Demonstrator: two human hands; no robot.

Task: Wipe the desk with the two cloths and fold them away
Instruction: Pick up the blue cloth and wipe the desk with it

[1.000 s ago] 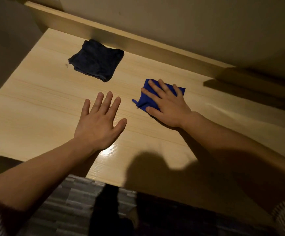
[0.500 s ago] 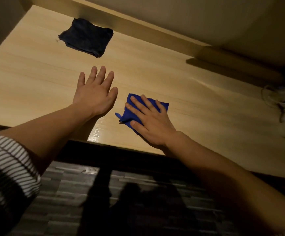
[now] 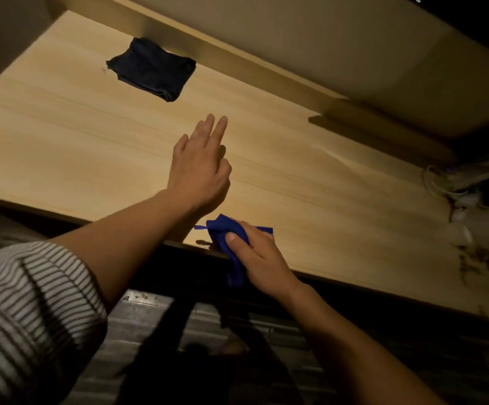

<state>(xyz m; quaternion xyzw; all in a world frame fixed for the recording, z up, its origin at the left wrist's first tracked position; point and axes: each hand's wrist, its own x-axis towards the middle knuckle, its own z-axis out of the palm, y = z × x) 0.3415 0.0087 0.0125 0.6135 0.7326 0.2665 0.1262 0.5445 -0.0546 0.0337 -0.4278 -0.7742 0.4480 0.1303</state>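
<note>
At the desk's (image 3: pixel 61 135) near edge, I see my right hand (image 3: pixel 259 258) gripping the bright blue cloth (image 3: pixel 222 229), fingers clenched on it, part of it hanging over the edge. My left hand (image 3: pixel 200 168) is above the desk, fingers released. Far left lies the folded dark cloth (image 3: pixel 152 68). I see no readable writing.

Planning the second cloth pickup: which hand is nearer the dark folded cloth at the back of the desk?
Left. The left hand is out over mid-desk, fingers pointing toward the dark cloth but apart from it. The right hand is at the front edge, gripping the blue cloth.
</note>
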